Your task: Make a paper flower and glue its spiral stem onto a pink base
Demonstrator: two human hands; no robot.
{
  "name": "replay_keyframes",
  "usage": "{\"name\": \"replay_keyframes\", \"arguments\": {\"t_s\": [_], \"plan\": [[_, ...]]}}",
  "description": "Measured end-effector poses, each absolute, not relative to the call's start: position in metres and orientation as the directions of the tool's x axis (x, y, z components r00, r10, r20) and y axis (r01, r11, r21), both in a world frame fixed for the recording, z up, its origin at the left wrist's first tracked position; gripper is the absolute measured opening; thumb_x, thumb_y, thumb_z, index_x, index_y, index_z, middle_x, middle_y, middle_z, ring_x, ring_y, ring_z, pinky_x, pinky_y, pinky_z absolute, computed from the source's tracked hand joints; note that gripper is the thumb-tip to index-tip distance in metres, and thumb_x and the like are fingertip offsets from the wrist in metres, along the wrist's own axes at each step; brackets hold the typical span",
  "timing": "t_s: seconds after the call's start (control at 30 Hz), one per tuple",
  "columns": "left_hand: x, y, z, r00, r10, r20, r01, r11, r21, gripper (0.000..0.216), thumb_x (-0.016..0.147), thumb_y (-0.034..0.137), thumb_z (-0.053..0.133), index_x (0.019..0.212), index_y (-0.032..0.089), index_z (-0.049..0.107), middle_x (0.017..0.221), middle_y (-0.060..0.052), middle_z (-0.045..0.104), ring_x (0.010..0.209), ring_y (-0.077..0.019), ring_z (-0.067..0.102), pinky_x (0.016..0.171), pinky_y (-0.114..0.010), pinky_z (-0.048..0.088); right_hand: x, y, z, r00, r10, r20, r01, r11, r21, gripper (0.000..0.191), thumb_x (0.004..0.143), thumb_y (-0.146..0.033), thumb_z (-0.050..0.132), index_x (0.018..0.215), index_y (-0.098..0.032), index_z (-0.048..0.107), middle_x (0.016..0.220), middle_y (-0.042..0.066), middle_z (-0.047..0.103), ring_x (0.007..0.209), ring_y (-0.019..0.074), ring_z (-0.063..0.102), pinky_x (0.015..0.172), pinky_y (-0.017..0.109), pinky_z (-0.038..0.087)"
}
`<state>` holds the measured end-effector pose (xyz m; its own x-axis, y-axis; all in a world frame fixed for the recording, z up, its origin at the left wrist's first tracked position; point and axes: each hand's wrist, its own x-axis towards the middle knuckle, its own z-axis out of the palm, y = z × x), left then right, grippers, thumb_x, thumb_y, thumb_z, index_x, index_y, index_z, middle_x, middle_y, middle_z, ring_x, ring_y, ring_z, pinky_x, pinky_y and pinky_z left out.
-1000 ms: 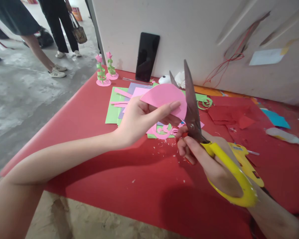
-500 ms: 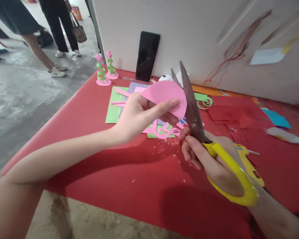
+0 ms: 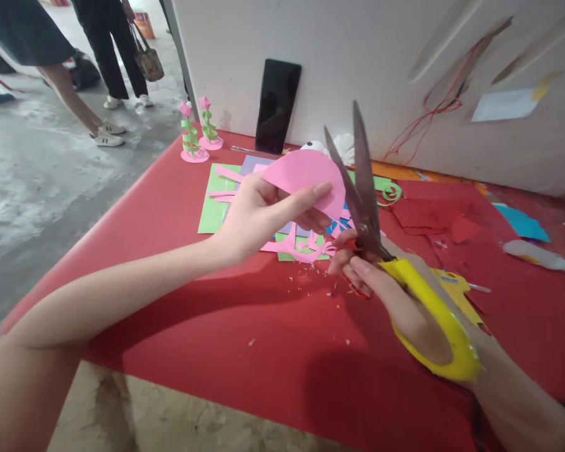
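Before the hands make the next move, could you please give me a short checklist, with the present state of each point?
1. Left hand holds the pink paper piece: ok, thumb on top.
2. Right hand holds the yellow-handled scissors: ok.
3. Scissor blades parted: ok, tips apart and pointing up.
4. Left thumb clear of the blades: ok, it stops short of the paper's right edge.
5. Paper edge between the blades: cannot tell from this angle.
6. Black smartphone propped against the wall: ok, leaning upright.

The head camera looks forward, down over the hands.
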<state>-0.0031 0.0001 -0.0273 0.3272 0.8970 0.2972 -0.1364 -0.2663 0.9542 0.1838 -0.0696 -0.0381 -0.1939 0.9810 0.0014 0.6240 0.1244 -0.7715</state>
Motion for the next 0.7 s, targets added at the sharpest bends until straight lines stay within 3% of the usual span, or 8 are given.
{"name": "replay_keyframes", "arguments": {"t_s": [0.33, 0.7], "plan": [[0.001, -0.001, -0.027, 0.272, 0.92, 0.283, -0.112, -0.261, 0.959, 0.034, 0.085, 0.041, 0.056, 0.07, 0.014, 0.069, 0.067, 0.0, 0.073, 0.069, -0.0167, 0.074, 0.06, -0.022, 0.064, 0.177, -0.073, -0.031, -0.248, 0.969, 0.01, 0.572, 0.155, -0.805, 0.03, 0.095, -0.045, 0.037, 0.099, -0.019, 0.051, 0.073, -0.001, 0.055, 0.054, 0.0043, 0.044, 0.051, 0.019, 0.037], [0.003, -0.006, -0.026, 0.271, 0.93, 0.248, -0.191, -0.201, 0.961, 0.029, 0.079, 0.039, 0.065, 0.063, 0.015, 0.067, 0.062, 0.002, 0.073, 0.06, -0.0136, 0.072, 0.058, -0.02, 0.063, 0.168, -0.076, -0.037, -0.201, 0.98, -0.006, 0.533, 0.104, -0.84, 0.032, 0.095, -0.044, 0.036, 0.096, -0.016, 0.051, 0.067, -0.001, 0.053, 0.056, 0.0058, 0.045, 0.054, 0.021, 0.036]]}}
